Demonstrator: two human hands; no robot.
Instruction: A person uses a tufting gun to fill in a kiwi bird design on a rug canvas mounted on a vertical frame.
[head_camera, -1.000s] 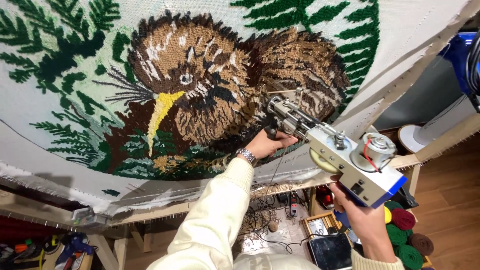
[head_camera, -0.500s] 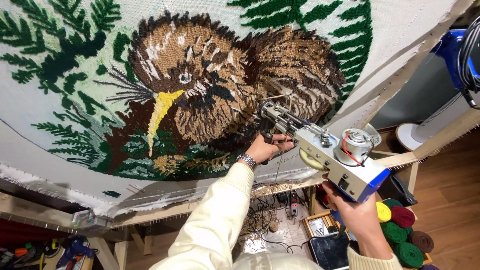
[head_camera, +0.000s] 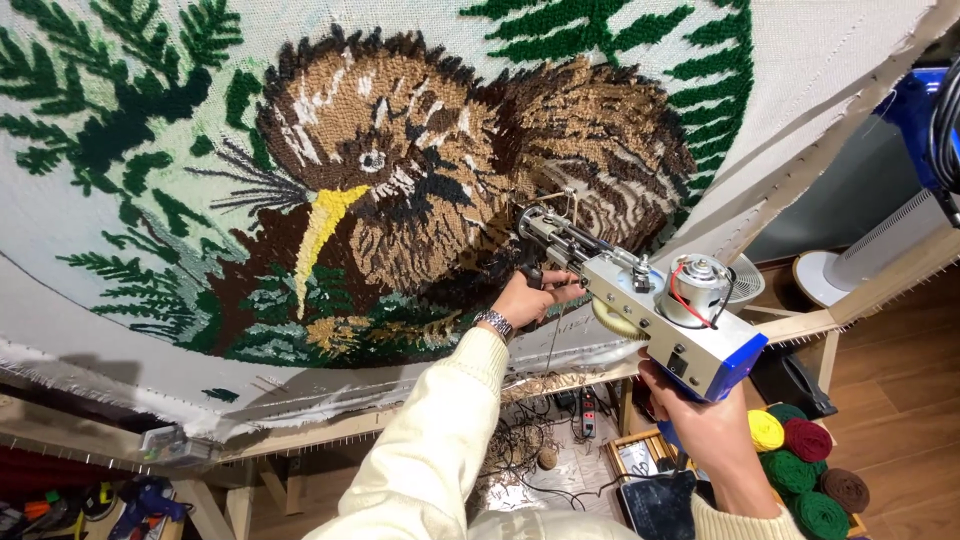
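Tufting is in hand: the grey-and-blue tufting gun (head_camera: 655, 325) is clamped by its rear grip in the right hand (head_camera: 705, 425), its front handle gripped by the left hand (head_camera: 528, 298), needle against the brown bird rug cloth (head_camera: 420, 170). Steady pressure seems needed next.

The silver-and-blue tufting gun (head_camera: 655, 315), its motor exposed on top, was tilted with its needle tip pressed against the tufted rug (head_camera: 400, 170), a brown bird with a yellow beak amid green ferns, stretched on its frame.
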